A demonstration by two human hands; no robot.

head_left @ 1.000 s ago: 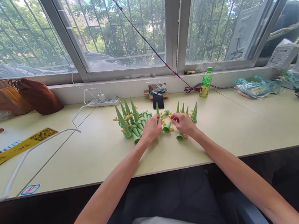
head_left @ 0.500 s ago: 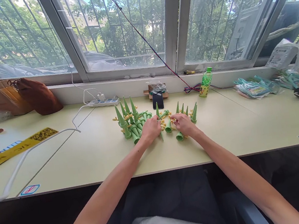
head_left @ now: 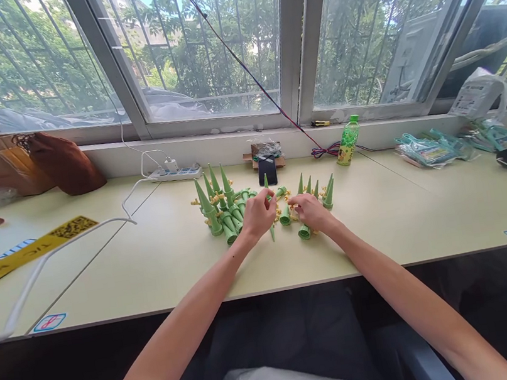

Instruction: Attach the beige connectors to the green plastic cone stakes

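Observation:
My left hand [head_left: 260, 215] hovers over the middle of a pile of green plastic plant-watering spikes. Its thumb and fingers are pinched together, and whatever is between them is too small to make out. A pointed green spike [head_left: 272, 232] shows just beside and below these fingers. On the right, my right hand [head_left: 312, 211] has its fingers bent together beside small yellow valve pieces; its grip is hidden. A hollow green spike [head_left: 304, 232] lies under that hand, another spike [head_left: 285, 216] between both hands. Several spikes [head_left: 207, 206] stand upright at the left, others [head_left: 329, 192] at the right.
Behind the pile lie a black phone [head_left: 266, 170] and a small open box [head_left: 249, 157]. A green drink bottle [head_left: 348, 141] stands back right, near bagged packets [head_left: 432, 147]. A power strip [head_left: 179, 174], a brown pouch [head_left: 66, 164] and a white cable [head_left: 127, 220] are left.
My left hand has risen slightly and turned, its fingertips now higher above the pile. The pointed spike beside it has shifted slightly. My right hand stays almost in place.

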